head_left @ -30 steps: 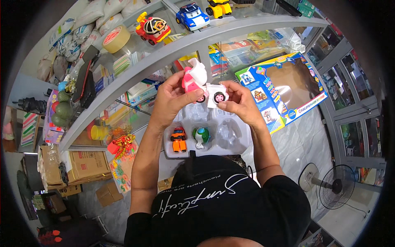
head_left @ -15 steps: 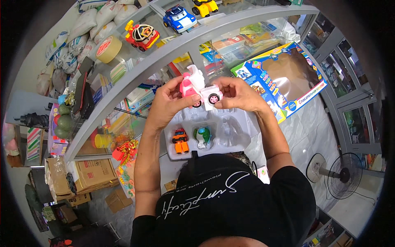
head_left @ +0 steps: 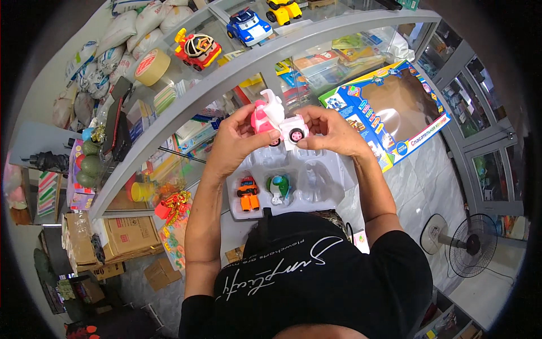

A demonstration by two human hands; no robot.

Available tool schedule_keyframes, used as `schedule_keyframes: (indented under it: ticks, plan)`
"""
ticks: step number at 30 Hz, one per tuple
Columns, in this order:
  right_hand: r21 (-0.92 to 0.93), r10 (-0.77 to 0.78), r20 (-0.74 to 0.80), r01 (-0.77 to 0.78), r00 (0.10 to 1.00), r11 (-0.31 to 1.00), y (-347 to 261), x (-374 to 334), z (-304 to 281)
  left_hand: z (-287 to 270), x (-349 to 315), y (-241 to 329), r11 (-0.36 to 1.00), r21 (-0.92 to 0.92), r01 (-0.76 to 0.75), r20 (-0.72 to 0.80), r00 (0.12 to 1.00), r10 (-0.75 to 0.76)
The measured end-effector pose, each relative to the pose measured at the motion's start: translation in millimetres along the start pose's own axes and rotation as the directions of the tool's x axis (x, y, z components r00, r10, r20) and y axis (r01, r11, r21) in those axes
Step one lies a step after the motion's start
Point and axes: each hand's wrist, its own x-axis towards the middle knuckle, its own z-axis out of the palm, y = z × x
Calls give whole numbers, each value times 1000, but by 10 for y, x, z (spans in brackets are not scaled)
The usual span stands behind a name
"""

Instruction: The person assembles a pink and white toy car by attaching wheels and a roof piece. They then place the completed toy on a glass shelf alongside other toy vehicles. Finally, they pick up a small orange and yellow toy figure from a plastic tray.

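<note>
Between my two hands I hold a pink and white toy vehicle [head_left: 272,116], partly unfolded, with a white part standing up and black wheels with pink hubs below. My left hand [head_left: 237,135] grips its pink side, thumb across the front. My right hand [head_left: 327,133] pinches the white boxy end beside a wheel. Beneath them is a grey plastic tray [head_left: 333,198] with moulded hollows. An orange toy vehicle [head_left: 248,194] and a green and white toy [head_left: 279,188] sit in two of these. My hands hide the tray's far part.
Red [head_left: 196,50], blue [head_left: 248,26] and yellow [head_left: 284,10] toy vehicles stand on the glass counter, with a tape roll [head_left: 152,66] nearby. A windowed toy box [head_left: 389,113] lies to the right. A fan [head_left: 471,244] stands at lower right, cardboard boxes [head_left: 130,237] at left.
Both hands keep their hold on the pink and white toy, whose white end has tilted slightly. The whole view has shifted a little.
</note>
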Motion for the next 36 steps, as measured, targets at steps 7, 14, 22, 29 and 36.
schedule_keyframes:
  ticks: [7, 14, 22, 29, 36]
  plan:
    - [166, -63, -47, 70, 997, 984, 7, 6, 75, -65, 55, -215, 960, -242, 139, -82, 983, -164]
    - [84, -94, -31, 96, 995, 992, 110, 62, 109, -103, 31, -252, 958, -248, 142, -93, 981, -170]
    - [134, -172, -94, 183, 981, 974, 44, 1, 214, -17, 24, -240, 972, -228, 52, -129, 988, -83]
    - [21, -266, -130, 271, 955, 962, 93, -2, 260, -16, 19, -255, 956, -282, 76, -129, 985, -116]
    - [-341, -507, -282, 409, 814, 846, 162, 20, 393, 42, 2, -258, 940, -342, 19, -195, 977, -91]
